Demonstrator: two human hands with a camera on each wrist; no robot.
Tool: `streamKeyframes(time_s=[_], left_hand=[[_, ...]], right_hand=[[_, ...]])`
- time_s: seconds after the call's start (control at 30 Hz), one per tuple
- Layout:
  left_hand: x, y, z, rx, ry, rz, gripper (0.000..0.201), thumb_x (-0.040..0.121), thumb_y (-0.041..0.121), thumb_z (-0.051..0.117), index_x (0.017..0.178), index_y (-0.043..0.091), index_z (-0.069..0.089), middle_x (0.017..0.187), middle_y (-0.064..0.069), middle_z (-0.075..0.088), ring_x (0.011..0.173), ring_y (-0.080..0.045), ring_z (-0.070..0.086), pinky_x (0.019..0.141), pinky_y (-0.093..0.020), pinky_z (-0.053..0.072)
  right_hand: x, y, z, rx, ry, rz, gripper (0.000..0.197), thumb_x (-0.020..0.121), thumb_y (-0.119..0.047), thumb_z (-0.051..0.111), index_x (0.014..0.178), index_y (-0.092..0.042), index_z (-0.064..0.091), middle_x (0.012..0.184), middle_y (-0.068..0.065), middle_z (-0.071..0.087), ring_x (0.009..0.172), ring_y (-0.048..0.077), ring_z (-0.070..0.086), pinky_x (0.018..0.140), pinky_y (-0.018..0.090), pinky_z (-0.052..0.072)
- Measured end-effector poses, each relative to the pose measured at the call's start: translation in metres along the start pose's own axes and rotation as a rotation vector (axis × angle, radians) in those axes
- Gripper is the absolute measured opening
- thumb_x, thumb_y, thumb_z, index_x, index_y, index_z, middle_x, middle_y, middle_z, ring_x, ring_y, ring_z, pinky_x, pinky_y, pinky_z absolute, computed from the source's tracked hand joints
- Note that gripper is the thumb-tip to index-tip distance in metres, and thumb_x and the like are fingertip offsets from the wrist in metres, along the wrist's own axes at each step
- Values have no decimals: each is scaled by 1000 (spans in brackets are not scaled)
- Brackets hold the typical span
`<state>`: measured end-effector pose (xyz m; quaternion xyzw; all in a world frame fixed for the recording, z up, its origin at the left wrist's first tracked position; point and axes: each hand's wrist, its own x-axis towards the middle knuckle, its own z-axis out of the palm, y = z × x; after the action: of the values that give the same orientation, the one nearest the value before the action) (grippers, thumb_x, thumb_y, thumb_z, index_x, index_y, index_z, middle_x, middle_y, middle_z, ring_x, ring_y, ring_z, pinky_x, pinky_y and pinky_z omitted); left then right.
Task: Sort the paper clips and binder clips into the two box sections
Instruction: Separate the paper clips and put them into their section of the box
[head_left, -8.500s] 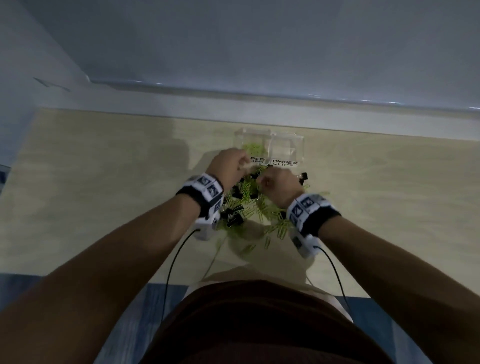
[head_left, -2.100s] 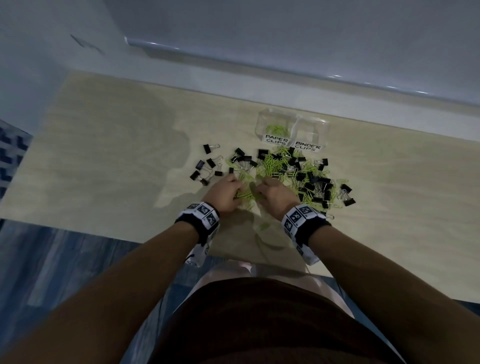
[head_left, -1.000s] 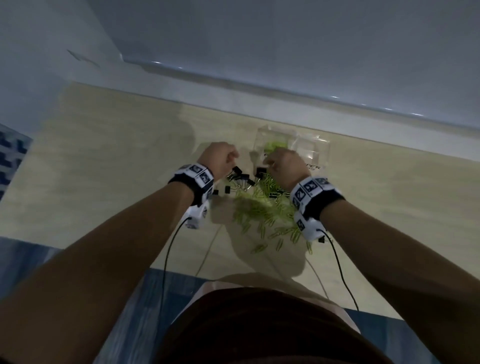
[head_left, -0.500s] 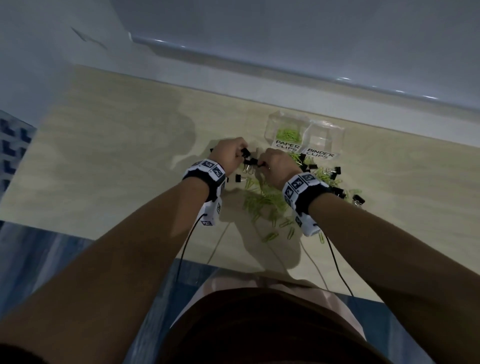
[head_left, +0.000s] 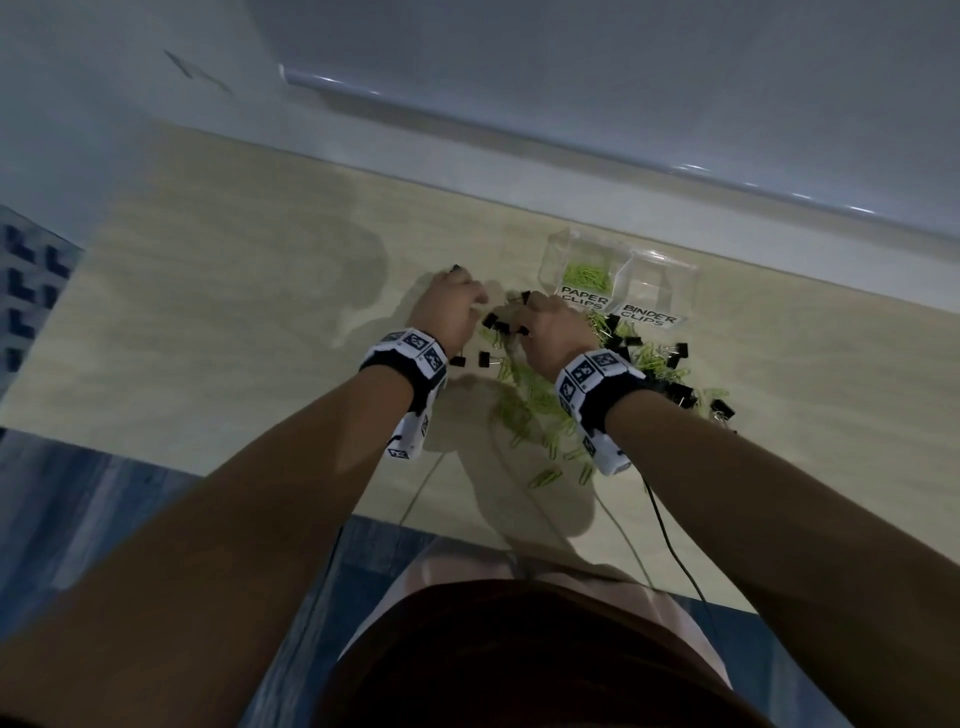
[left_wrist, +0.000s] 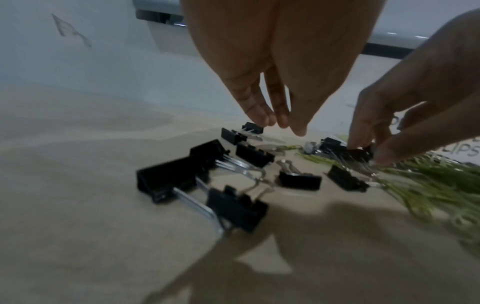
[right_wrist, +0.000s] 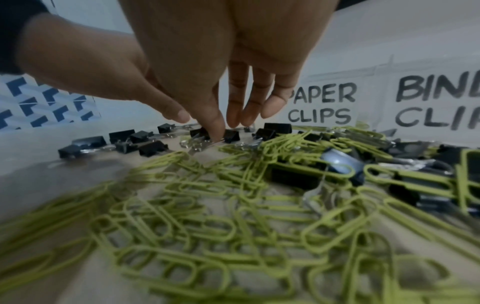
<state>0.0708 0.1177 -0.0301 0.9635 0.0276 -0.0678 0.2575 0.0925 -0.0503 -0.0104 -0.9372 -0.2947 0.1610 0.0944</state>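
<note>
Currently on the wooden surface (head_left: 218, 312): a clear two-section box (head_left: 618, 283), labelled PAPER CLIPS and BINDER CLIPS. Green paper clips (right_wrist: 207, 216) lie heaped in front of the box, a few already inside the PAPER CLIPS section (head_left: 587, 273). Black binder clips (left_wrist: 182, 181) lie scattered left of and among the heap. Left hand (head_left: 449, 312): grip relaxed, fingers pointing down, holding nothing. Right hand (head_left: 553, 327): grip narrow, fingertips (right_wrist: 217, 127) pinching a binder clip (right_wrist: 200, 132) just left of the box.
</note>
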Motion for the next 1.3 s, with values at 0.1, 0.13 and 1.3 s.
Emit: streamKeyframes(time_s=[0.1,0.13,1.3], left_hand=[[-4,7,7,77,-101,34,30,90,2,48,116,1,62,121,-16,56,115,-32,46,96,-39,39],[-6,6,10,107,-121,39,29,89,0,48,115,-1,62,120,-17,56,114,-33,47,95,-39,40],[-78,13,7,148,-144,182,31,78,4,58,108,-1,63,112,-19,56,107,-37,48,91,-46,45]], right_hand=[[1,2,0,-68,-49,1,50,83,-3,55,125,-30,53,122,5,52,113,31,46,91,44,43],[2,3,-1,-95,-64,11,51,82,-2,55,125,-29,53,122,5,51,114,31,44,93,45,42],[-80,1,24,-245,-198,-298,63,82,1,46,141,-14,32,152,4,21,131,26,33,101,49,31]])
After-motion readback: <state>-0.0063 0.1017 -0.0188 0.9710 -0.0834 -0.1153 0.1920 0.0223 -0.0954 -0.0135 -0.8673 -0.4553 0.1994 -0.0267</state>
